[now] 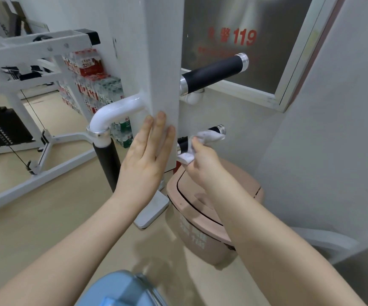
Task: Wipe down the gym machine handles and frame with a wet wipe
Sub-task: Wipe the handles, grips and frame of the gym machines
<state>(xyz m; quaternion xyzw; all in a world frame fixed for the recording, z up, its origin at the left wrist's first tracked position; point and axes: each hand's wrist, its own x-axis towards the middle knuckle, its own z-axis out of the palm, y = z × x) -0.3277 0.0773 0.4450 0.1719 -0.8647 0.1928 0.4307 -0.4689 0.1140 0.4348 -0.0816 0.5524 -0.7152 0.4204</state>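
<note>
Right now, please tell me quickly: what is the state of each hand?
Left hand: open, straight fingers resting flat on the white frame post.
Right hand: closed around the wet wipe, wrapping it on the lower black handle.

The left grip (144, 157) lies flat with straight fingers against the white upright frame post (163, 62). The right grip (203, 163) pinches a white wet wipe (209, 136) wrapped over the lower black handle (184, 144); a pink bin (200, 217) stands below
</note>
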